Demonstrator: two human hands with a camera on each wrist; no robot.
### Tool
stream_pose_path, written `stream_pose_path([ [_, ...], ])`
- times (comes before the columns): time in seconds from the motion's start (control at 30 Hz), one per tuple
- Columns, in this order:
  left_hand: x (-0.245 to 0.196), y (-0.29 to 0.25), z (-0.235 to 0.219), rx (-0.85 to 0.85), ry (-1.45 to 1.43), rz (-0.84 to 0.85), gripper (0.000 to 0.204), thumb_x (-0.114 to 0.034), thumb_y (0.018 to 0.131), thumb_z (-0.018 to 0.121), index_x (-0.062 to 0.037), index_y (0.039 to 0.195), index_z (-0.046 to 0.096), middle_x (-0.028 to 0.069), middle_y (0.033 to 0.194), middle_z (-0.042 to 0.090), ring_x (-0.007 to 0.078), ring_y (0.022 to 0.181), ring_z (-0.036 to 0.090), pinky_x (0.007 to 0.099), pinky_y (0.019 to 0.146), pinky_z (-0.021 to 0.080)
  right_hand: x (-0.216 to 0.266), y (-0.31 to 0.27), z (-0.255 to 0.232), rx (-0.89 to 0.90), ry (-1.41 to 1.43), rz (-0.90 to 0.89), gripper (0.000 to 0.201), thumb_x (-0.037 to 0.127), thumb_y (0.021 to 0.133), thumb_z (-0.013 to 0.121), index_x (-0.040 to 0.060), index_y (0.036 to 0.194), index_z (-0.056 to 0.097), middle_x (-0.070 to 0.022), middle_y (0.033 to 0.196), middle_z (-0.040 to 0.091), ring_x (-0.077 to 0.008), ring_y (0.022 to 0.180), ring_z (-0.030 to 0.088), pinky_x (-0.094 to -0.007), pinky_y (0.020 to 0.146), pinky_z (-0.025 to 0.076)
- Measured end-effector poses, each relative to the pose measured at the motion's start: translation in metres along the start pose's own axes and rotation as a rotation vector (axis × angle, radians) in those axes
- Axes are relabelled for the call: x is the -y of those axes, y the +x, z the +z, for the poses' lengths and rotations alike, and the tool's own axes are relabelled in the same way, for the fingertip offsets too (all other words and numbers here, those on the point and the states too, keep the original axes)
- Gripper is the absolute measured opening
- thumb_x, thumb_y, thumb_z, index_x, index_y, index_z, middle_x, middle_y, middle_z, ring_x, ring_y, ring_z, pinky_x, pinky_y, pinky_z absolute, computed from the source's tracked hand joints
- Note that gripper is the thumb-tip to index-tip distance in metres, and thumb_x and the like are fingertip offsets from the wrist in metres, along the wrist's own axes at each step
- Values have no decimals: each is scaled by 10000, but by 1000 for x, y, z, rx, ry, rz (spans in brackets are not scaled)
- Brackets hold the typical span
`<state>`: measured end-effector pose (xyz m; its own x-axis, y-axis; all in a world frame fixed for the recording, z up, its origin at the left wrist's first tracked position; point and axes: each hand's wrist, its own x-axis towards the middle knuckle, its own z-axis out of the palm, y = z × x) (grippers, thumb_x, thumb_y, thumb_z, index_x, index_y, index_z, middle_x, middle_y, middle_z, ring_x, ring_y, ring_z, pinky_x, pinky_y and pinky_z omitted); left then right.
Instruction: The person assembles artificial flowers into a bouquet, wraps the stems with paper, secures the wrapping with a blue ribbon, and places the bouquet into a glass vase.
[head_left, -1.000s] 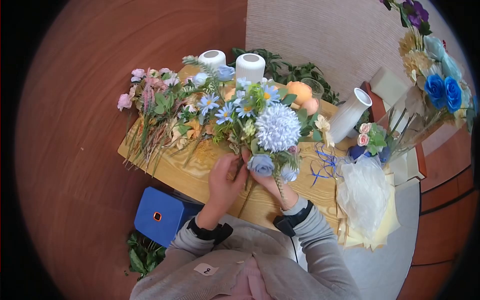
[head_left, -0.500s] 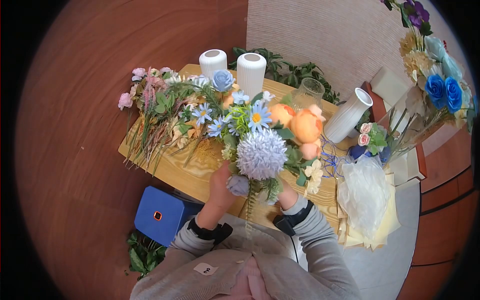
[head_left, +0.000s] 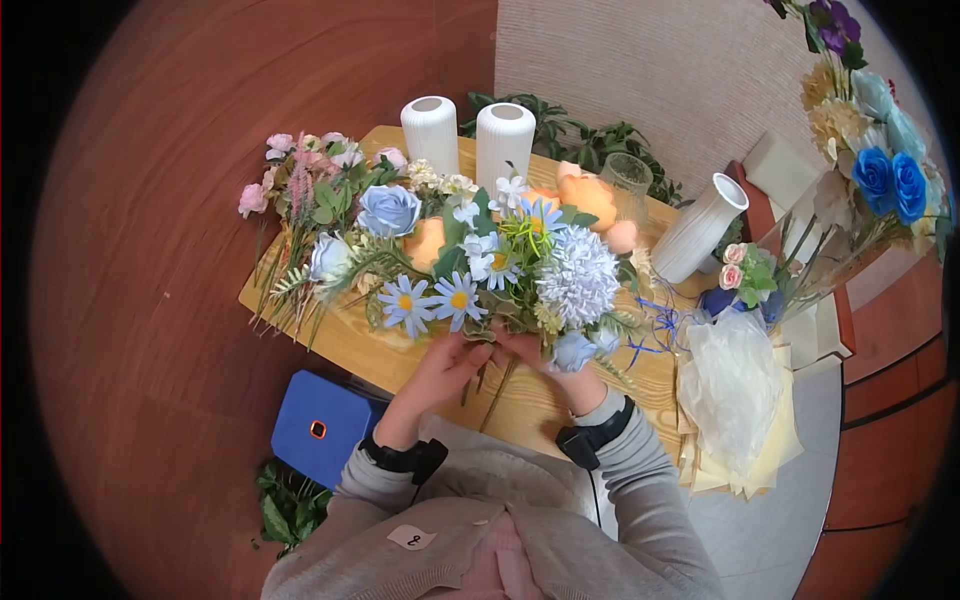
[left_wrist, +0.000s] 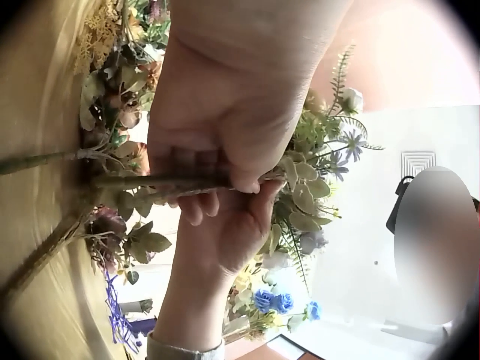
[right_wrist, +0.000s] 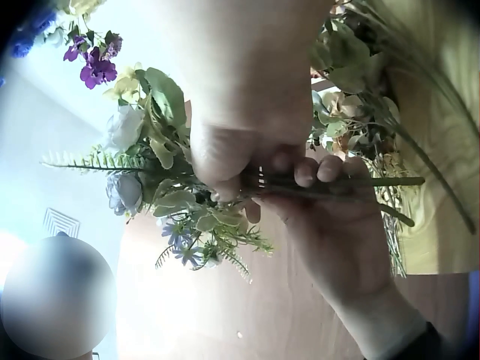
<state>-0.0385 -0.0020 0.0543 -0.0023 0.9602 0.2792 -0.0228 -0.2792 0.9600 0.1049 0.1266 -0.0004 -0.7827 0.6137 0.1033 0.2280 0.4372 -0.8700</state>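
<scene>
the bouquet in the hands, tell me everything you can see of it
The mixed bouquet of artificial-looking flowers holds a large pale blue pompom bloom, blue-and-white daisies with yellow centres, light blue roses, peach blooms and green fern-like sprigs. Its heads point away from the person, above the light wooden table. The green stems are gathered in a bunch, gripped by both the left hand and the right hand; the stem ends stick out past the fingers.

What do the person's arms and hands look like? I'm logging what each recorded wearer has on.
Both hands, left hand and right hand, are bare. The grey knit sleeves are loose. Each wrist carries a black strap-on device, with a thin dark cable running from the right one down the sleeve.
</scene>
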Motion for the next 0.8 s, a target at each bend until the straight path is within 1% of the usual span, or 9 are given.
stream_pose_path([
  [0.1, 1, 0, -1, 86, -149, -55, 159, -74, 948, 405, -11, 1048, 511, 48, 849, 553, 135, 766, 544, 266, 738, 456, -41, 4, 13, 83, 270, -60, 198, 187, 955, 513, 10, 1038, 540, -76, 808, 619, -167, 563, 573, -275, 548, 478],
  [0.27, 6, 0, 5, -27, -4, -63, 165, -94, 961, 383, -14, 978, 526, 14, 738, 528, 111, 689, 513, 261, 630, 428, 9, 6, -3, 76, -181, -83, 207, 159, 936, 534, 11, 1081, 541, -91, 888, 621, -176, 703, 615, -280, 620, 512],
  [0.33, 9, -1, 4, -103, 78, -91, 167, -93, 962, 380, -17, 963, 529, 5, 719, 522, 105, 681, 509, 263, 609, 417, 83, -7, -16, -56, 364, -16, 224, 150, 909, 555, 12, 1086, 550, -96, 917, 625, -170, 754, 607, -311, 665, 508],
  [0.43, 36, -3, -4, -193, 289, -78, 158, -83, 904, 486, -22, 1043, 531, 40, 747, 556, 149, 669, 525, 291, 600, 421, 111, -13, -8, -216, 583, -17, 284, 160, 754, 668, 47, 1008, 606, -104, 915, 649, -208, 737, 625, -358, 671, 510],
  [0.5, 56, -12, 1, -394, 604, 107, 131, -54, 866, 514, -17, 990, 533, 85, 799, 583, 229, 710, 570, 369, 626, 443, 126, -27, -17, -202, 166, 178, 434, 71, 766, 665, 11, 1160, 494, -100, 1010, 603, -177, 877, 593, -354, 737, 503],
  [0.57, 103, -14, -1, -414, 334, 155, 104, -35, 856, 509, -15, 956, 524, 115, 824, 585, 273, 741, 577, 396, 644, 447, 104, -39, -8, -168, 189, -114, 419, 64, 789, 640, 8, 1169, 472, -77, 974, 590, -166, 920, 554, -336, 792, 473],
  [0.6, 116, -15, 0, -439, 68, 194, 78, -17, 846, 504, -12, 923, 515, 146, 850, 587, 316, 772, 584, 423, 663, 451, 78, -43, -6, -368, -577, -684, 462, -20, 776, 626, 12, 1195, 434, -44, 946, 562, -159, 852, 531, -288, 772, 452],
  [0.73, 103, -4, 14, -328, 354, 186, 59, -9, 848, 497, -11, 906, 506, 157, 837, 584, 337, 771, 581, 419, 659, 452, 62, -136, -7, -442, -568, -608, 458, -19, 777, 626, 13, 1193, 436, -42, 942, 560, -158, 850, 530, -287, 769, 451],
  [0.8, 84, 2, 24, -270, 546, 195, 47, -4, 849, 492, -11, 894, 500, 164, 829, 582, 352, 771, 578, 417, 657, 453, 85, -56, 0, -477, -559, -575, 456, -19, 777, 626, 14, 1191, 437, -41, 940, 559, -157, 848, 529, -287, 766, 450],
])
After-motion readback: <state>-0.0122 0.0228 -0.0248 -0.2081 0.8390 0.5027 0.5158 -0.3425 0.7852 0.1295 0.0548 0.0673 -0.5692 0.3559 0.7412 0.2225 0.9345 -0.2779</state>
